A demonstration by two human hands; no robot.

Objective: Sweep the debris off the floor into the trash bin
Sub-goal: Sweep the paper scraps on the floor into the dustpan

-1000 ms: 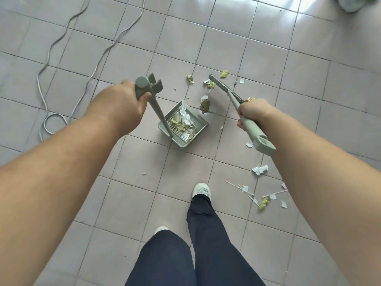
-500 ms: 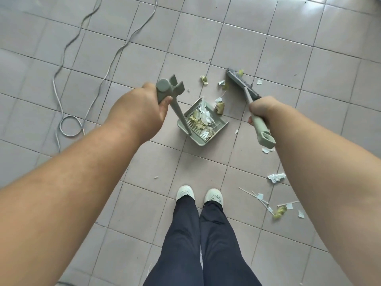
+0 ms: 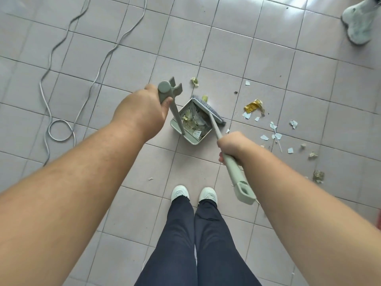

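dustpan: holds paper scraps | left hand fingers clamped on its handle | right hand fingers clamped on broom, head at dustpan mouth

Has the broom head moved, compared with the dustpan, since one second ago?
Yes. The broom head was out on the tiles beyond the dustpan; now it lies across the pan's open mouth, drawn toward the person.
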